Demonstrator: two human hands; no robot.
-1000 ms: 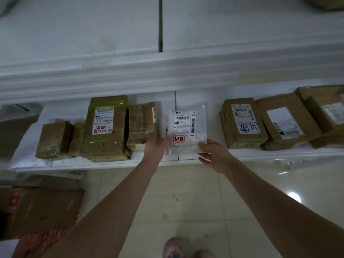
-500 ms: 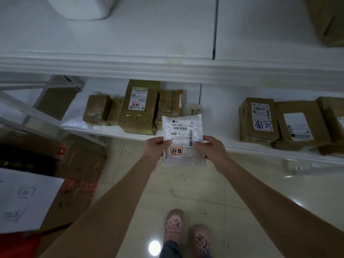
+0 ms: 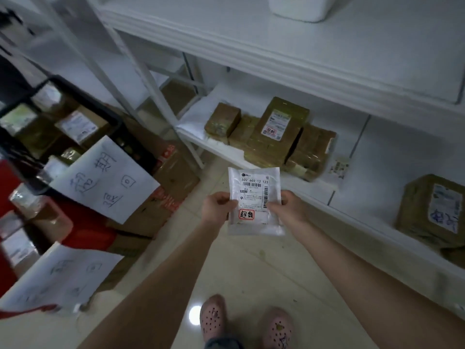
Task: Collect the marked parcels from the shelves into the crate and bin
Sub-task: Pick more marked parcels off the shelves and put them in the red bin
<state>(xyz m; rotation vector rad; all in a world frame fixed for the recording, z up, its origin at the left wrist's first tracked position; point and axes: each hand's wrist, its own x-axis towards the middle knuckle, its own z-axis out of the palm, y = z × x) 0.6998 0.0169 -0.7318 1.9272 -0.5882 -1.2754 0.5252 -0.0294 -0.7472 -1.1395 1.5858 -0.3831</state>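
Observation:
I hold a flat white parcel (image 3: 254, 192) with a barcode label and a red-framed mark in both hands, upright over the floor in front of the low shelf. My left hand (image 3: 217, 209) grips its left edge and my right hand (image 3: 289, 210) grips its right edge. On the low shelf (image 3: 324, 199) stands a taped brown parcel (image 3: 278, 129) that bears the same red mark. At the left is a black crate (image 3: 110, 127) with several parcels inside and a handwritten paper sign (image 3: 105, 182) on its side. Below it sits a red bin (image 3: 85, 230) with another sign.
More brown boxes (image 3: 222, 119) lie on the low shelf, and one with blue writing (image 3: 437, 210) is at the right. A white upper shelf (image 3: 302, 54) juts out above. Cardboard boxes (image 3: 166, 197) stand on the floor left of my feet (image 3: 246, 321).
The white parcel has come off the shelf and toward me in both hands. My view has swung left, bringing the crate, bin and signs into sight.

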